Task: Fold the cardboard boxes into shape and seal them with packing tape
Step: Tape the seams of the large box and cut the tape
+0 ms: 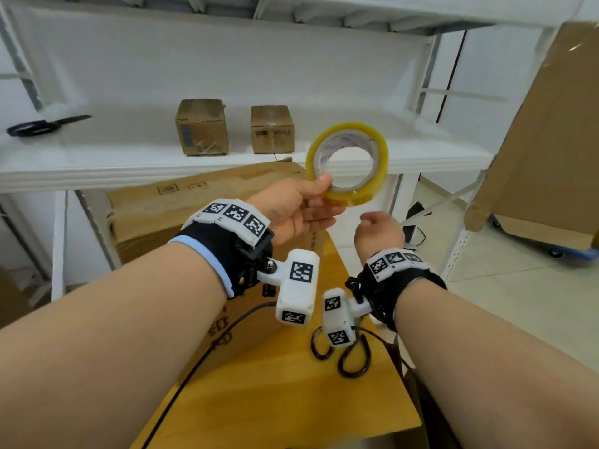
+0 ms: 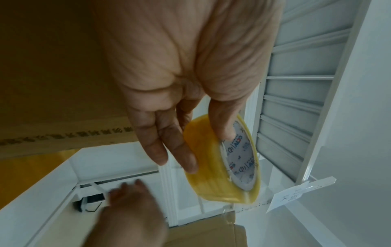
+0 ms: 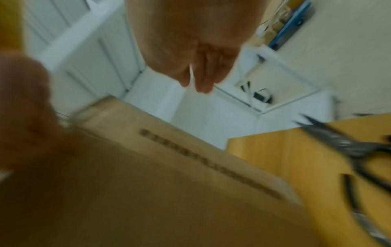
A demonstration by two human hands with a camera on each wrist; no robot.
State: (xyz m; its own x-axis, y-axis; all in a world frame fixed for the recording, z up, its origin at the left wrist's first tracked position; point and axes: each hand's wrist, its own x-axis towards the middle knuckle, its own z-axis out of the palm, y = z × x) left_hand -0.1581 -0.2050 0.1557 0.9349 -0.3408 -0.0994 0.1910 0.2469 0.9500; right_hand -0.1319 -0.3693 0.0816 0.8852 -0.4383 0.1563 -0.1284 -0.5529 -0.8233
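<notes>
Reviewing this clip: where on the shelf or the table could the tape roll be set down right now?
The white shelf is bare between the black scissors and the two small boxes, and right of them behind the tape roll pinched by the left hand. The wooden table is crowded: a big box, scissors, a cable.

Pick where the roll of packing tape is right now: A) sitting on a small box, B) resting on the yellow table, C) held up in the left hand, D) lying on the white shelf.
C: the left hand pinches the tape roll by its rim, in the air.
</notes>
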